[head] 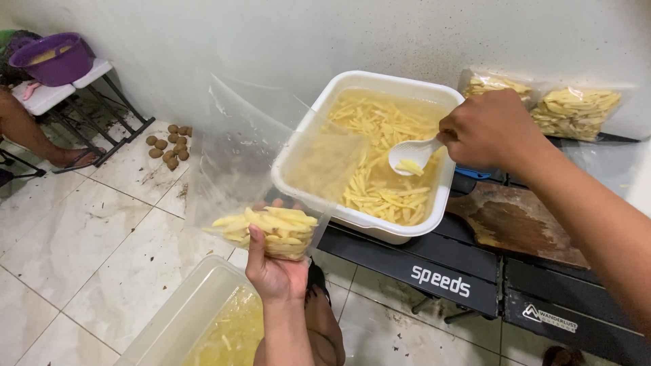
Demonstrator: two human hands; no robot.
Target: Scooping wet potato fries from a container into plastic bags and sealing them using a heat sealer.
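Landmark: white rectangular plastic tub (434,215) of cloudy water and pale potato sticks is sitting on the black folding desk (434,274), its near rim overhanging the desk edge.
Right hand (489,129): is clenching a white plastic spoon (412,156) over the tub, sticks in its bowl.
Left hand (272,271): is gripping from below a clear, crinkly plastic bag (258,169) of sticks, touching the tub's left wall.
Open room: glossy tiled floor (88,237) is lying left of the tub.

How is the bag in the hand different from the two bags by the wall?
The held bag stands open and only its bottom holds potato sticks; the wall bags lie down, stuffed. The left hand holds the held bag up; the wall bags rest untouched. All are clear plastic with potato sticks.
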